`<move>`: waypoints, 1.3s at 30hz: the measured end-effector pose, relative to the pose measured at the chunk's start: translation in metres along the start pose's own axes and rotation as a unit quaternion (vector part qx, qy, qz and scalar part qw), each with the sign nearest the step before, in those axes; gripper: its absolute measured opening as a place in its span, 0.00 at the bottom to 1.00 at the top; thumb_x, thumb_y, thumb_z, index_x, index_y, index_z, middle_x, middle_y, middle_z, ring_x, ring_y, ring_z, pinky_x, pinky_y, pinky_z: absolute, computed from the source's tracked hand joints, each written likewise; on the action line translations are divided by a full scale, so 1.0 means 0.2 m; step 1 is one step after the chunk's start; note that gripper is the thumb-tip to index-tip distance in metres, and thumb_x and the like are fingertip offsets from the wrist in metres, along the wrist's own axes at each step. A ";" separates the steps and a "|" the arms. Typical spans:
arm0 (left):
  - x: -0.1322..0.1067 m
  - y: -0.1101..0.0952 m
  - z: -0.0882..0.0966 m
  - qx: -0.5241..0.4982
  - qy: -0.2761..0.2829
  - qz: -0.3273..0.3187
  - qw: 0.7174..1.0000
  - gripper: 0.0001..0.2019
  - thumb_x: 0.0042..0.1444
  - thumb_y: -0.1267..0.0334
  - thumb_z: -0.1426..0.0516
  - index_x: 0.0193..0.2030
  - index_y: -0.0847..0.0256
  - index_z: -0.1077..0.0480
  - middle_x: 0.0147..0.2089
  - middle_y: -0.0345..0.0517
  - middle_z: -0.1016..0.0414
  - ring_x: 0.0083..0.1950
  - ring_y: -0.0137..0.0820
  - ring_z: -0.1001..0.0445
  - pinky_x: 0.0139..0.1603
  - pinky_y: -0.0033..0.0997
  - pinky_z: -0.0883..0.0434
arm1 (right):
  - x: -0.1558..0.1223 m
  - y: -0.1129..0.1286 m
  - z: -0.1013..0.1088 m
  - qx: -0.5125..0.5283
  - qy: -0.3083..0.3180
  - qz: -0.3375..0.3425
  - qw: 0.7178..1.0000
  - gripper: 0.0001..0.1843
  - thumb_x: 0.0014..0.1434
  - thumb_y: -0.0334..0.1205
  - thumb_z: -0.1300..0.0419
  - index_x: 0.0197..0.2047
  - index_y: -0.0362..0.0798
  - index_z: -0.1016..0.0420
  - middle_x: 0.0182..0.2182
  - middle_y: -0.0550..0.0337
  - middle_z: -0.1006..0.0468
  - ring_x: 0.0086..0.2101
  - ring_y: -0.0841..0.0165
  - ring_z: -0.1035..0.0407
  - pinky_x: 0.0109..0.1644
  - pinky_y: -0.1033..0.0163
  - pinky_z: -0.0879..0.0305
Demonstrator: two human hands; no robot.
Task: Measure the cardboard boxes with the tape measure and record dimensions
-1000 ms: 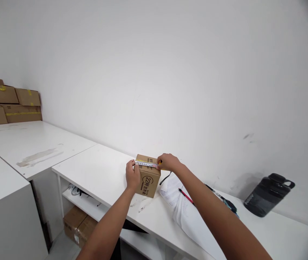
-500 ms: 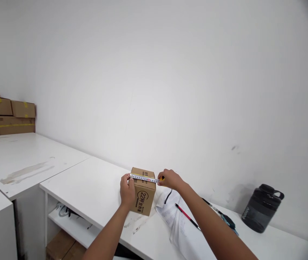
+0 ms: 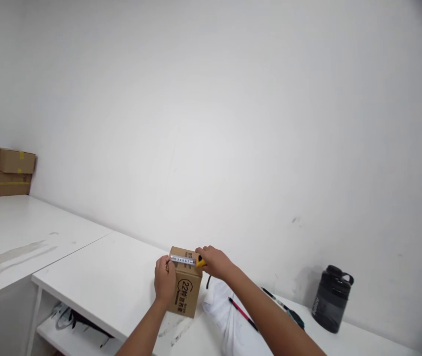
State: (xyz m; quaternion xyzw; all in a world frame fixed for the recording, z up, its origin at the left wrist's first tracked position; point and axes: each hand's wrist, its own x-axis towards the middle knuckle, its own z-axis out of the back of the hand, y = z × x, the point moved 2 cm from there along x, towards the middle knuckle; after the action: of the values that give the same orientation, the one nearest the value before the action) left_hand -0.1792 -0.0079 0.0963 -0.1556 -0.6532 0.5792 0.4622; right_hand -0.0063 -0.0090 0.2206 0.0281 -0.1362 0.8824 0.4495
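Left hand [image 3: 165, 281] is pinching the tip and right hand [image 3: 214, 261] is clasping the case of a yellow-cased, white-bladed tape measure [image 3: 200, 261] atop a brown cardboard box [image 3: 186, 300], likely springy, best held at both ends.

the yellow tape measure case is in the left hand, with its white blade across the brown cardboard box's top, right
No, the head view shows the yellow tape measure case in the right hand. The white blade does cross the brown box.
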 end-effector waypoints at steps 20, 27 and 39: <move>0.24 0.03 -0.03 0.067 0.260 -0.050 0.962 0.29 0.53 0.64 0.49 0.64 0.61 0.36 0.73 0.48 0.49 0.73 0.37 0.52 0.72 0.34 0.52 | 0.32 0.26 0.01 0.073 -0.091 -0.183 0.976 0.22 0.62 0.36 0.49 0.59 0.46 0.33 0.49 0.46 0.25 0.48 0.56 0.28 0.46 0.57 0.33; 0.24 0.11 -0.07 0.021 0.276 -0.024 0.961 0.33 0.51 0.63 0.47 0.66 0.64 0.38 0.74 0.51 0.53 0.74 0.39 0.53 0.72 0.32 0.53 | 0.49 0.19 -0.11 0.060 -0.057 -0.206 0.975 0.16 0.61 0.34 0.48 0.47 0.46 0.23 0.45 0.47 0.21 0.46 0.59 0.25 0.47 0.58 0.32; 0.16 0.02 -0.05 0.022 0.229 -0.052 0.972 0.22 0.54 0.66 0.47 0.56 0.58 0.28 0.69 0.50 0.40 0.72 0.40 0.48 0.72 0.39 0.51 | 0.60 0.04 -0.09 0.099 0.082 -0.205 0.970 0.10 0.56 0.35 0.40 0.40 0.42 0.23 0.43 0.42 0.21 0.45 0.55 0.25 0.43 0.58 0.31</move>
State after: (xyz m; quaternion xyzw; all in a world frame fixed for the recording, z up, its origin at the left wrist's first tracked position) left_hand -0.1890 0.0229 0.1056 -0.2399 -0.5244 0.5174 0.6323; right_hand -0.0833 0.0864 0.2217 0.0270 -0.0023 0.7799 0.6254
